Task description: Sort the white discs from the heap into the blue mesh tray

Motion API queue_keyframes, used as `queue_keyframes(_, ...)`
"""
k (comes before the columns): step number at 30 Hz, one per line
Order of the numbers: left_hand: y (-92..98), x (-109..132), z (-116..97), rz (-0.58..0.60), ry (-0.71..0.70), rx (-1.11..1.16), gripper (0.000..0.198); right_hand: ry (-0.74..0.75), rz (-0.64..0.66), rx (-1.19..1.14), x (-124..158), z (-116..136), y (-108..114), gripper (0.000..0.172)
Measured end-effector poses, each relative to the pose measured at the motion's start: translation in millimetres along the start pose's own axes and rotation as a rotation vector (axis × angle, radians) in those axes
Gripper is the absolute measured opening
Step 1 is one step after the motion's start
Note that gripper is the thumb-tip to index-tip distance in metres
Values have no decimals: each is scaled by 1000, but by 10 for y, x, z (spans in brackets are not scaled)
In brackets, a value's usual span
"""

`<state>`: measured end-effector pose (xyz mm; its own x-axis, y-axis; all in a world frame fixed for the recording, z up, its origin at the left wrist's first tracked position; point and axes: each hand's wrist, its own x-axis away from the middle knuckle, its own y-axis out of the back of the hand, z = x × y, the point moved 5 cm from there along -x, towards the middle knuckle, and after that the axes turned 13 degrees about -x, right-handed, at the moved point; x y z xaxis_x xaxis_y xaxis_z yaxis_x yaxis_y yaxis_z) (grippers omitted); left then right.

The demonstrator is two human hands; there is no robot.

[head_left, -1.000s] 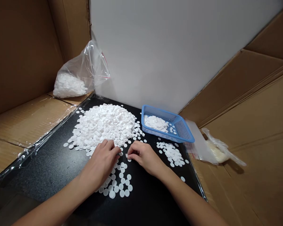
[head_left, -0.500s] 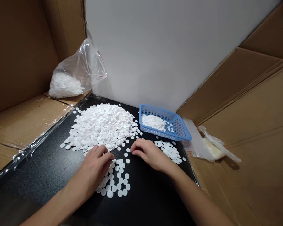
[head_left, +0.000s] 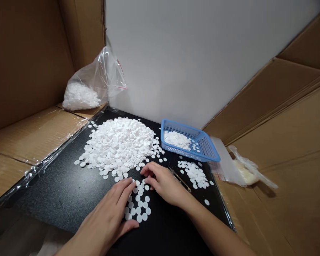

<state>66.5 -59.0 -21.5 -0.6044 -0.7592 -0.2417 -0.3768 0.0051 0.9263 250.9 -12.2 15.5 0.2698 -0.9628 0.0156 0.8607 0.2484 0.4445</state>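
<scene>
Small white discs [head_left: 140,204] lie scattered on a black tabletop [head_left: 56,185] between my hands. My left hand [head_left: 113,202] rests along their left side, palm down, fingers stretched out and thumb spread away. Across from it, my right hand [head_left: 161,181] curves its fingers at the upper edge of the same discs, thumb apart from the index finger. Nothing shows in its grip, though some fingertips are hidden. Just beyond both hands rises a large heap of white discs [head_left: 122,142].
A blue basket [head_left: 190,153] with discs stands at the back right. Before it lie a smaller disc pile [head_left: 196,174] and slim metal tweezers [head_left: 180,179]. Clear bags sit left [head_left: 81,96] and right [head_left: 245,172]. Cardboard walls [head_left: 288,117] flank the table.
My left hand has moved right and nearer, its fingers now straighter. My right hand has moved left and down to the loose discs, uncovering the tweezers. The view has shifted slightly.
</scene>
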Motion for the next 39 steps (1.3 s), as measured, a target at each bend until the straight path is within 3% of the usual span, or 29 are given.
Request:
queue_keyframes(3, -33, -126, -51, 3, 19, -18, 78, 61, -178, 113, -94, -73, 47, 16)
queue_keyframes(8, 11, -348, -170, 11, -32, -49, 71, 92, -227, 215, -240, -159, 29, 10)
queue_keyframes(14, 23, -460, -207, 30, -91, -129, 69, 100, -103, 141, -148, -110, 30, 13)
queue_keyframes(21, 14, -425, -188, 10, -76, -128, 52, 56, 51, 135, -53, -115, 206, 15)
queue_keyframes(25, 13, -410, -183, -9, -79, -74, 46, 107, -91, 135, -144, -139, 237, 15)
queue_keyframes(29, 25, -365, -156, 12, -22, 33, 42, 136, -121, 154, -222, -161, 117, 16)
queue_keyframes(36, 190, -266, -26, 6, 153, 343, 20, 131, -23, 117, -216, -99, 29, 23)
queue_keyframes(39, 204, -212, 76, 1, 221, 403, 24, 177, 28, 85, -209, -46, -20, 28)
